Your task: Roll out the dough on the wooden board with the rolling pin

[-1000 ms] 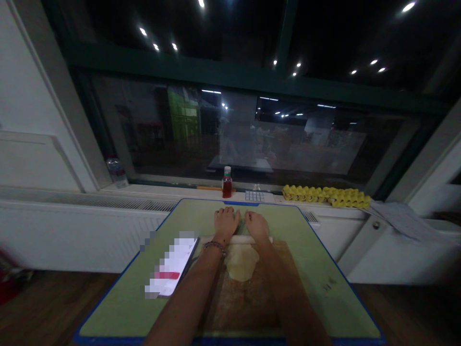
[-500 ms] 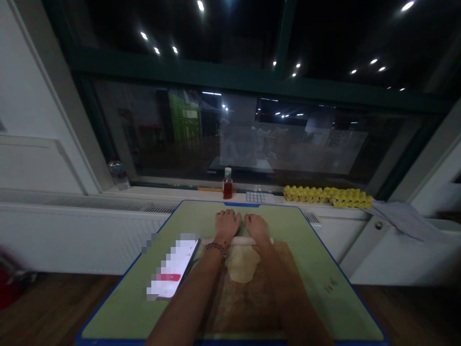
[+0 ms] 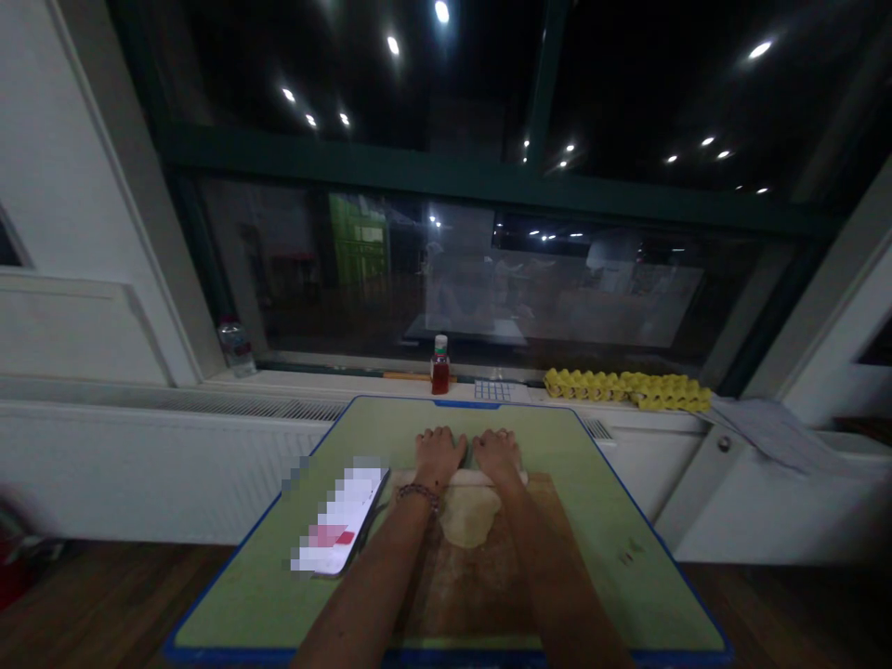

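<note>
A pale rolling pin (image 3: 471, 478) lies crosswise near the far edge of a wooden board (image 3: 480, 595). My left hand (image 3: 438, 452) reaches over the pin, its fingers stretched forward and its heel or wrist on it. My right hand (image 3: 497, 452) lies over the pin to the right in the same way, fingers forward and slightly bent. Neither hand wraps round the pin. On the near side of the pin, between my forearms, a flat, uneven round of dough (image 3: 470, 517) rests on the board. A beaded bracelet (image 3: 418, 492) circles my left wrist.
A phone (image 3: 341, 520) with a lit, partly pixelated screen lies left of the board on the green, blue-edged table (image 3: 627, 520). Along the windowsill stand a red-filled bottle (image 3: 439, 370), a plastic bottle (image 3: 237, 348) and yellow egg cartons (image 3: 627, 387). A radiator (image 3: 160, 465) runs behind at left.
My right hand's fingers look more stretched out than before, when they were curled. The pin and both hands stay near the board's far edge. The camera view has shifted slightly.
</note>
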Tool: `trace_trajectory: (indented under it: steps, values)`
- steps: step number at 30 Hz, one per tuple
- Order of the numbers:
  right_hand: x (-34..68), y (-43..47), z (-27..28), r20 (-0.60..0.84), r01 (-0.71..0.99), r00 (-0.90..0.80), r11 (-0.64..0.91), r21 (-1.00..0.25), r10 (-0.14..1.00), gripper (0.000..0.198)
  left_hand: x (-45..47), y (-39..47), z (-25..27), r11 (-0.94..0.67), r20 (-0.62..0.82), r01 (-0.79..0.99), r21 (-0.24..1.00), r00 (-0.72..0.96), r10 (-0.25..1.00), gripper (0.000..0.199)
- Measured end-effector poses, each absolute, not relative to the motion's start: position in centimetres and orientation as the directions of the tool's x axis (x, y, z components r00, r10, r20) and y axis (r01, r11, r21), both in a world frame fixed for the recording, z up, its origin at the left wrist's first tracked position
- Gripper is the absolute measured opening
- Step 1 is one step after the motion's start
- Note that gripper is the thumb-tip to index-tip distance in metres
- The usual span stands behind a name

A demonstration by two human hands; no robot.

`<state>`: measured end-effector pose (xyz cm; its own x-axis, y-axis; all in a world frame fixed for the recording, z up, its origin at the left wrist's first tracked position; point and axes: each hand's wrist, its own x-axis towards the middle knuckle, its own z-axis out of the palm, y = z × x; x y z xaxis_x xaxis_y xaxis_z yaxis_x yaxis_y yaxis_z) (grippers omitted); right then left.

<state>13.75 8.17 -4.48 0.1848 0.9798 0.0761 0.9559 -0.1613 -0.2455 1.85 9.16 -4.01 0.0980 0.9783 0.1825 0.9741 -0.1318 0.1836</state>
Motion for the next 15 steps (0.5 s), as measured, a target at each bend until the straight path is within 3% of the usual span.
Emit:
trace_trajectory:
  steps: [8, 15]
  values:
    - [13.6, 7.8, -5.2, -0.052, 0.936, 0.2, -0.206, -0.286, 0.978, 0.062, 1.8, 7.7, -3.8, -0.139, 0.156, 0.975, 0.174, 0.112, 0.981, 0.053]
    - [13.4, 6.5, -5.2, -0.026, 0.941, 0.175, -0.175, -0.289, 0.984, 0.063, 1.8, 6.2, -3.9, -0.165, 0.23, 0.971, 0.173, 0.123, 0.965, 0.046]
